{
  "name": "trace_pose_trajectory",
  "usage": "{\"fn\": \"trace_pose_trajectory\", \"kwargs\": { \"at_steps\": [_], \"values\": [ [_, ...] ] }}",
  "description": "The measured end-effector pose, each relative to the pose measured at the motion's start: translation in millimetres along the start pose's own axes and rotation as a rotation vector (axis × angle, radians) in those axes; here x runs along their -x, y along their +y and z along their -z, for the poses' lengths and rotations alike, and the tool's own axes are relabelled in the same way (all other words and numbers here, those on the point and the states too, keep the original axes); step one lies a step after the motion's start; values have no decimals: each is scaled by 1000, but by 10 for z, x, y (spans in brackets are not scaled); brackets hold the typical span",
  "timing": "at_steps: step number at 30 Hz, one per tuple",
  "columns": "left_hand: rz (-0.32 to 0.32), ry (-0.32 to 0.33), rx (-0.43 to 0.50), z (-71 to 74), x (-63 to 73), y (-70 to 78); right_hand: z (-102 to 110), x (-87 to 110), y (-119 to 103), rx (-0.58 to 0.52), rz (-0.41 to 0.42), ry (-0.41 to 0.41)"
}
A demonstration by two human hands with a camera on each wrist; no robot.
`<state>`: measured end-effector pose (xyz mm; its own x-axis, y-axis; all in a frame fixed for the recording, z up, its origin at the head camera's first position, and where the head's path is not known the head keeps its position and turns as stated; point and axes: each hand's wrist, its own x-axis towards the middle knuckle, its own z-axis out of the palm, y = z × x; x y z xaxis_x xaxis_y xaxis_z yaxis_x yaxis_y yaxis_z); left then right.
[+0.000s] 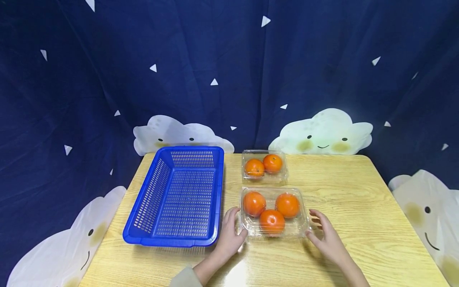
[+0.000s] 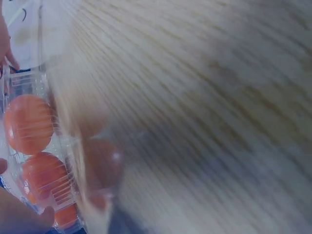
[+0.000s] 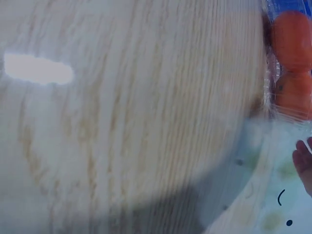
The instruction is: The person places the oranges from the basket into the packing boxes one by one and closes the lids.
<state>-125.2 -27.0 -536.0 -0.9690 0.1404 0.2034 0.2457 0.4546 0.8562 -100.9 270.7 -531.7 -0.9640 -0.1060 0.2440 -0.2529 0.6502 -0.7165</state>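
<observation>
A clear plastic clamshell box (image 1: pixel 272 232) with three oranges (image 1: pixel 287 205) inside sits on the table between my hands. My left hand (image 1: pixel 229 237) is at its left side, fingers loosely bent, fingertips and thumb close against the wall; whether they touch it I cannot tell. At the lower right corner is my right hand (image 1: pixel 327 239), with its thumb near the box and its fingers spread. In the right wrist view, the right hand (image 3: pixel 304 165) appears apart from the box. The left wrist view has the left hand (image 2: pixel 22 214) at the box's near end.
A blue plastic basket (image 1: pixel 219 191) with perforated walls stands to the left and holds nothing. Behind the box lies a smaller clear box (image 1: pixel 265 178) with two oranges. The wooden table (image 1: pixel 358 199) ends at a dark blue curtain (image 1: pixel 229 59) with cloud shapes.
</observation>
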Motion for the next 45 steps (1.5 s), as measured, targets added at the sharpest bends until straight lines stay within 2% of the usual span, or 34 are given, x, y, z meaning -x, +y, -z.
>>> {"fn": "trace_pose_trajectory", "kwargs": {
  "at_steps": [5, 11, 14, 19, 23, 33, 40, 45],
  "values": [
    [-82, -47, -90, -18, -18, 19, -27, -47, -34, 36, 50, -16],
    [-184, -88, -251, -57, -42, 86, -91, -72, -71, 96, 87, -31],
    [-209, -103, -316, -87, -40, 121, -120, -73, -88, 111, 113, -31],
    [-237, -86, -383, -120, -27, 145, -141, -78, -109, 123, 131, -30],
    [-237, -85, -407, -119, -25, 147, -143, -81, -108, 128, 137, -25],
    [-228, -88, -400, -119, -57, 152, -154, -125, -76, 112, 166, -6],
    [-222, -101, -413, -131, -161, 138, -153, -200, -44, 99, 146, -16],
    [-181, -127, -409, -129, -236, 139, -166, -267, -4, 91, 158, -6]
  ]
}}
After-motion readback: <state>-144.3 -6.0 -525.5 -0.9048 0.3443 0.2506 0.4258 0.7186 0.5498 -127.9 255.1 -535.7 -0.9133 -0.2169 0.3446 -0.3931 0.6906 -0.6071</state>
